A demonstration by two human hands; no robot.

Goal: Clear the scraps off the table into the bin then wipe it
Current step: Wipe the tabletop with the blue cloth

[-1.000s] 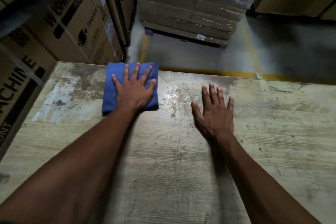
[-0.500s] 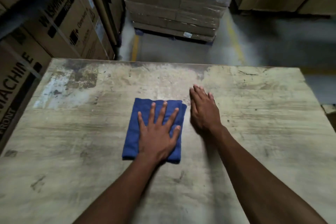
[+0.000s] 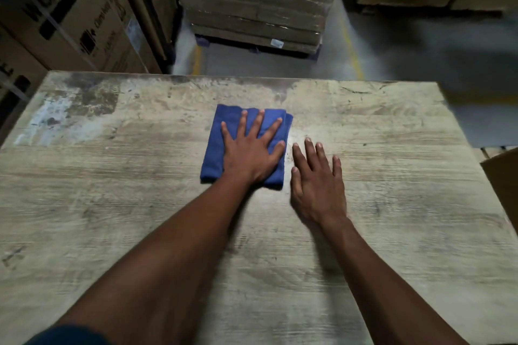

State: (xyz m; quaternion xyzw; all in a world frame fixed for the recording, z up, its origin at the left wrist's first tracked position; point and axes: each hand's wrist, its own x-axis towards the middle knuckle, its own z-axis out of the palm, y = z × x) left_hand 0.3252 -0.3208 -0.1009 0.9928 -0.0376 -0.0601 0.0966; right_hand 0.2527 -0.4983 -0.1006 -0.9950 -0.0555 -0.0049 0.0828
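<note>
The folded blue cloth lies under the left hand, fingers spread flat; the right hand rests flat on the table just beside the cloth.

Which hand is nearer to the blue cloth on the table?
Left. The left hand presses flat on top of the blue cloth, fingers spread. The right hand lies flat on the table just beside the cloth's right edge, not on it.

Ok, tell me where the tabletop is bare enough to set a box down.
Bare wood lies left of the blue cloth out to the table edge, right of the right hand toward the far corner, and along the near edge beside the forearms. The middle is crowded: the left hand presses the cloth.
</note>
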